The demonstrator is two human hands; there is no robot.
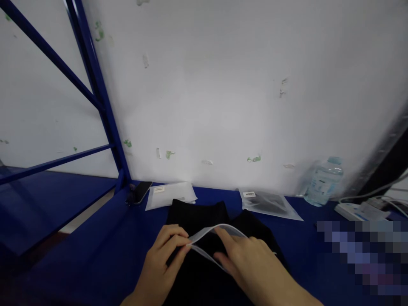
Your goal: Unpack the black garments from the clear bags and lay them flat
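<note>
A translucent plastic zip bag [204,231] is held up with its mouth spread into an eye-shaped gap. My left hand [164,259] pinches the left corner of that mouth between thumb and fingers. At the right side of the gap is my right hand [248,261], its index finger and thumb apart at the opening, touching the bag; its other fingers are partly hidden. Beneath and behind both hands lies a black garment [197,210], which spreads to the right and down past the bottom of the view.
On the blue tabletop [127,246] lie a phone [142,191], a white packed bag with a label [172,194] and a bag with dark contents [269,203]. A water bottle [323,182] and a white power strip with cables [353,211] stand right. A blue metal frame [102,97] rises left.
</note>
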